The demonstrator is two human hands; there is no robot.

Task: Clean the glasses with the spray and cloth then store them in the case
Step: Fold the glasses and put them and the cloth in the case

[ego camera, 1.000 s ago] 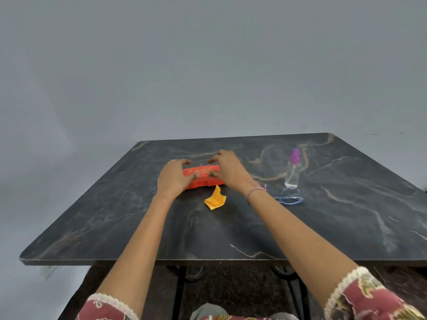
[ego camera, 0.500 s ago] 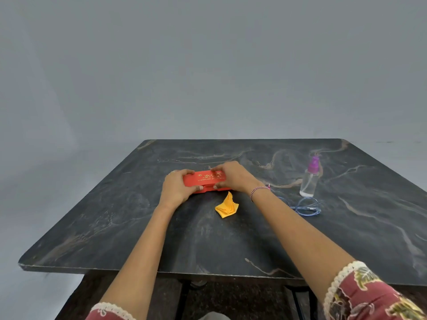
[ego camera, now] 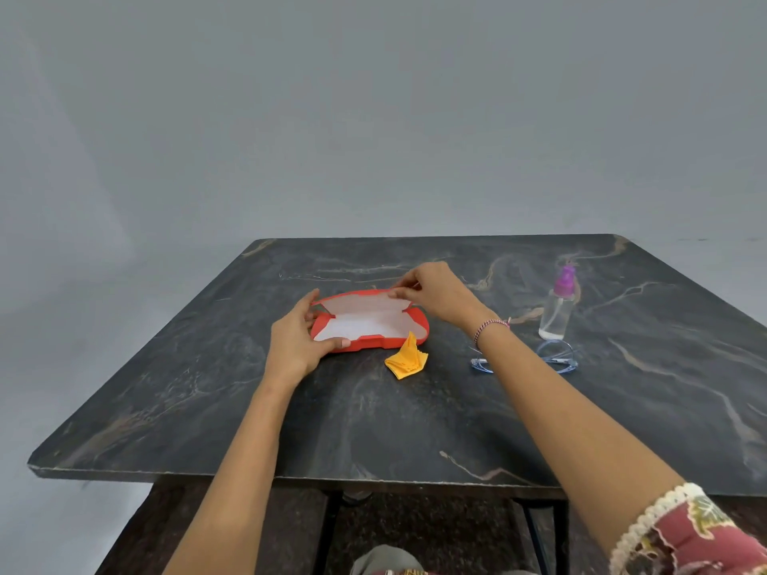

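Yellow cloth (ego camera: 406,359) at case (ego camera: 367,323) front; right forearm (ego camera: 581,429) crossing glasses (ego camera: 557,359).

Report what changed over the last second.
The red glasses case, shut before, is now open: the right hand pinches its lid and has lifted it, while the left hand holds the base. The yellow cloth, spray bottle and glasses lie unmoved.
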